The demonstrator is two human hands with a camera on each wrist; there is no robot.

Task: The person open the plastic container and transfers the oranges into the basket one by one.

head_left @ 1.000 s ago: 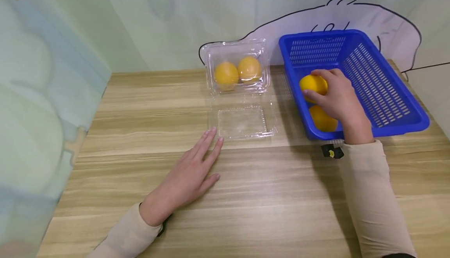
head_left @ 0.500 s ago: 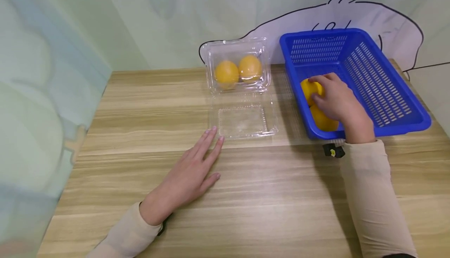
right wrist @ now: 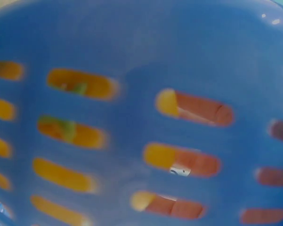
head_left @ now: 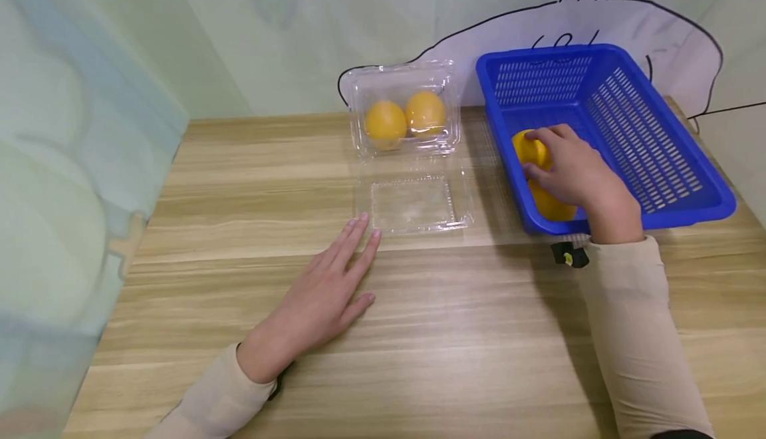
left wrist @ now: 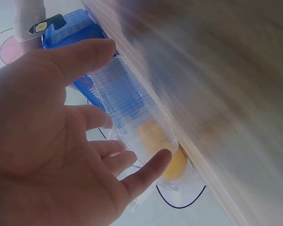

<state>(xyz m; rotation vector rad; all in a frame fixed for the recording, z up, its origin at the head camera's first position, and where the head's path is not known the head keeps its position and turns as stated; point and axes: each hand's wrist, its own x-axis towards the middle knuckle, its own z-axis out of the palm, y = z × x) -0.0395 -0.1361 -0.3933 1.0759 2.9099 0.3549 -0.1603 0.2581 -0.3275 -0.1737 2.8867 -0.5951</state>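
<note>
My right hand (head_left: 577, 166) reaches into the blue plastic basket (head_left: 688, 216) at the right. Its thumb and fingers are curled round an orange (head_left: 524, 148) near the basket's left wall. Another orange (head_left: 552, 205) lies nearer the front, partly under that hand. Through the basket's slots, the right wrist view shows orange peel (right wrist: 63, 174) and fingers (right wrist: 200, 107). With fingers straight and spread, my left hand (head_left: 317, 299) rests on the table, fingertips by the front corner of a clear plastic clamshell box (head_left: 413, 206). Two oranges (head_left: 385, 123) sit in its rear half.
The box lies unfolded, one half behind the other, left of the basket. A printed wall (head_left: 269, 46) stands behind the wooden table (head_left: 431, 359), and another panel (head_left: 54, 193) bounds the left side. A small black piece (head_left: 570, 255) is at my right cuff.
My right hand and its orange have settled slightly lower into the basket, and the fingers have shifted on the fruit. The left hand and the box stay put.
</note>
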